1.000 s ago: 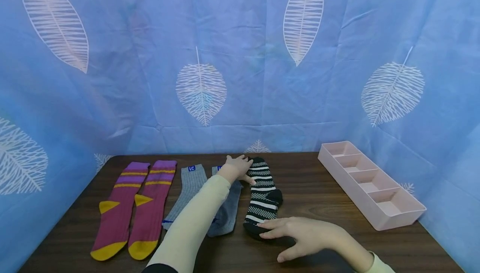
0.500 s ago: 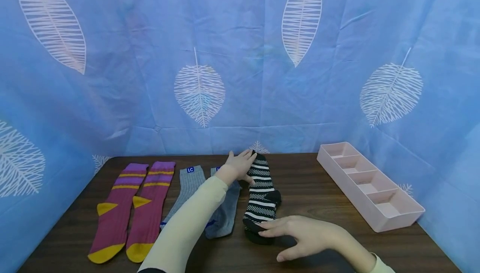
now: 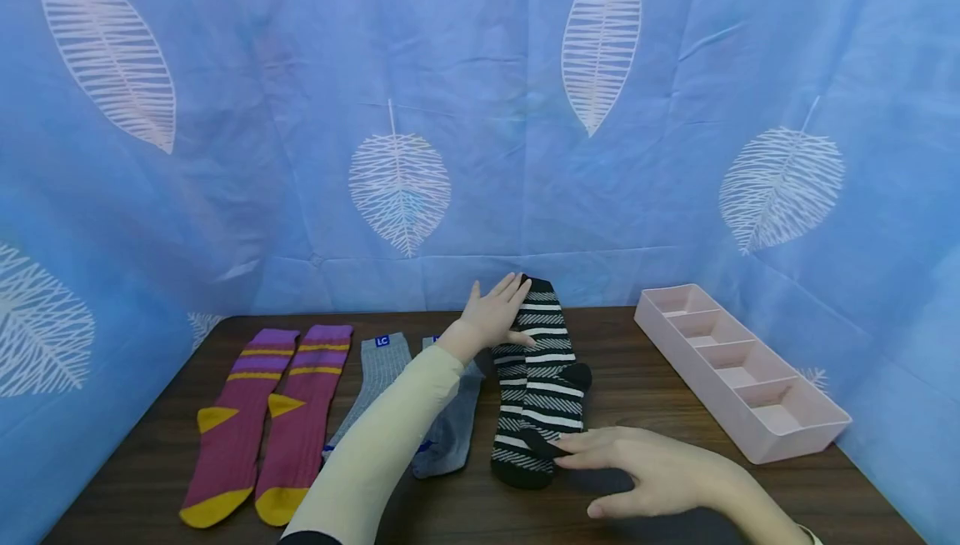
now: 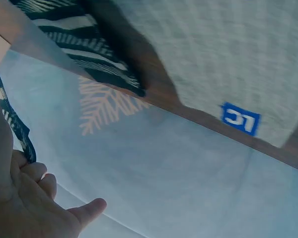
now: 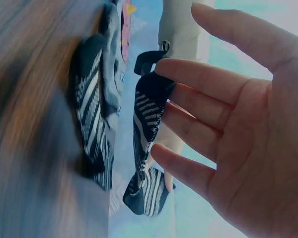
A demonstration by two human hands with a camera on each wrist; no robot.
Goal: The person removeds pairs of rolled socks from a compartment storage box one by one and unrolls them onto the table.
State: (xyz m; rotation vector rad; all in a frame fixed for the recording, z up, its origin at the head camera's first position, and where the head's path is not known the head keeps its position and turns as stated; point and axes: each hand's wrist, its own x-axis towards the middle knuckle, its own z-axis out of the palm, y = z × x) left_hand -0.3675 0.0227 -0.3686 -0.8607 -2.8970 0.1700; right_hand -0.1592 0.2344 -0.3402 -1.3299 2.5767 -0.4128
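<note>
A black sock with white stripes (image 3: 553, 353) is raised off the table, stretched between both hands. My left hand (image 3: 487, 320) holds its cuff end at the fingers; in the left wrist view the fingers curl at the edge of this sock (image 4: 14, 119). At the toe, my right hand (image 3: 645, 470) pinches the fabric between its extended fingers, thumb apart, as the right wrist view shows beside the lifted sock (image 5: 148, 111). A matching striped sock (image 3: 517, 453) lies flat on the table, partly covered by the raised one. Grey socks (image 3: 450, 437) lie left of it, partly behind my left forearm.
Two maroon socks with yellow toes and purple cuffs (image 3: 292, 445) lie at the left of the dark wooden table (image 3: 622, 345). On the right stands a pink organizer box (image 3: 705, 374) with several compartments. A blue leaf-patterned curtain (image 3: 495, 195) hangs behind the table.
The striped socks lay stacked; the upper one has been lifted and shifted right by both hands, uncovering more of the lower one. The other socks and the box have stayed put.
</note>
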